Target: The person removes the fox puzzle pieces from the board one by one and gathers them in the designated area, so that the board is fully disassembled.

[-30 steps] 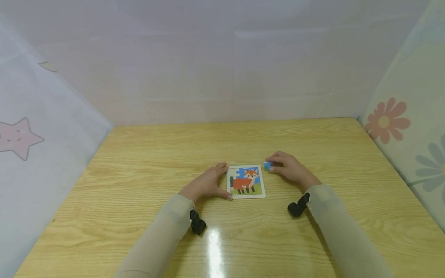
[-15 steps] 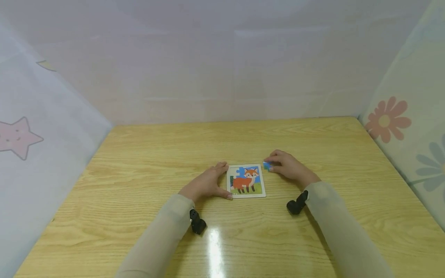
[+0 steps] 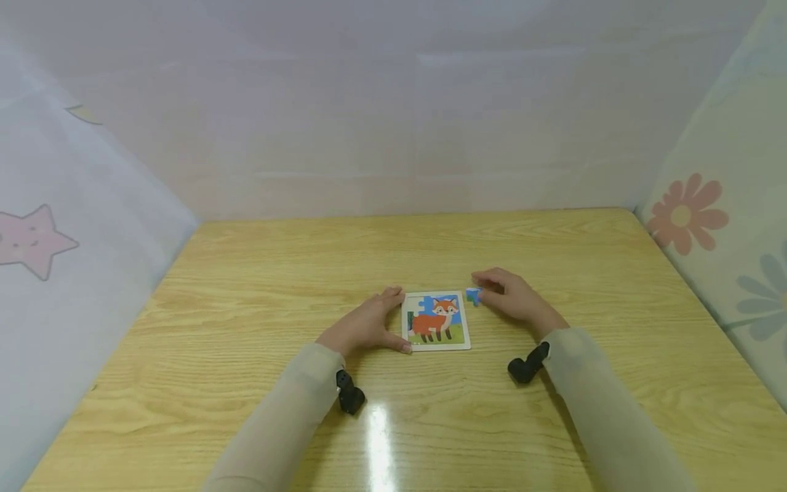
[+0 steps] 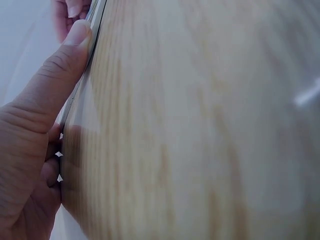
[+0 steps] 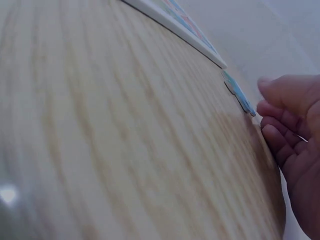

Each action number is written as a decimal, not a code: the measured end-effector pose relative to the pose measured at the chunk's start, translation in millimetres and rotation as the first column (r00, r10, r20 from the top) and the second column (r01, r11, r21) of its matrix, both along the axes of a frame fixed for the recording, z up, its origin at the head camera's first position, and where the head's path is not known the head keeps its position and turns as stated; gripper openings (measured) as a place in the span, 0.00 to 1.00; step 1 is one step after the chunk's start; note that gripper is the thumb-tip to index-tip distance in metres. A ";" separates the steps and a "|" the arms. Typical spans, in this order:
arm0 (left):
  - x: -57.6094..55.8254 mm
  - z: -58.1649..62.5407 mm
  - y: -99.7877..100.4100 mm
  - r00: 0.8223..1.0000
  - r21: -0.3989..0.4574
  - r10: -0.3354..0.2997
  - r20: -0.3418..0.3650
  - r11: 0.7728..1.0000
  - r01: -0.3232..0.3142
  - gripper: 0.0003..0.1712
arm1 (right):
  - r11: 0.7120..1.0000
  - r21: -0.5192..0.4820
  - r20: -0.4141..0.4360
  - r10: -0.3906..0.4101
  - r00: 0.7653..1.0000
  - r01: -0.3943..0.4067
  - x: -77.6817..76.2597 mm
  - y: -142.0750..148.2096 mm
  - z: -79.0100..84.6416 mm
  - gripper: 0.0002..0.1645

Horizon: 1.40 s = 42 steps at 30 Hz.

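A square fox puzzle in a white frame lies flat in the middle of the table; its upper left part shows bare backing. My left hand holds the frame's left side, thumb at the lower corner and fingers at the upper one. In the left wrist view, the left thumb presses on the frame's edge. A blue and green puzzle piece rests on the table just right of the frame's upper corner. Beside it is my right hand, fingers loosely bent; the right wrist view shows the piece apart from the fingertips.
The wooden table spreads out around the puzzle. A pale cloth wall stands behind it, with printed side walls at left and right. Black wrist cameras sit on both sleeves.
My right fingers have let go of the blue and green puzzle piece, which now lies turned flat on the table. The left hand and the framed puzzle have stayed in place.
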<state>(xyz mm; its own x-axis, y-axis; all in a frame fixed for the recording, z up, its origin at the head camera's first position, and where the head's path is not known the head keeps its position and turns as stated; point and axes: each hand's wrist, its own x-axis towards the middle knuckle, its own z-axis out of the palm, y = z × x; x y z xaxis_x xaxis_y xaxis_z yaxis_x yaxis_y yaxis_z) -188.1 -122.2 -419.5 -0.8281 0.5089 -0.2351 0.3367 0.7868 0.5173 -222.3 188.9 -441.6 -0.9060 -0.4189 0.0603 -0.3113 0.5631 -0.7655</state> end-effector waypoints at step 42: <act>-2.4 -4.9 -1.0 1.000 0.009 -0.002 0.005 1.000 0.002 0.64 | 0.982 -0.047 0.081 0.189 0.979 -0.185 0.6 -73.9 14.7 0.23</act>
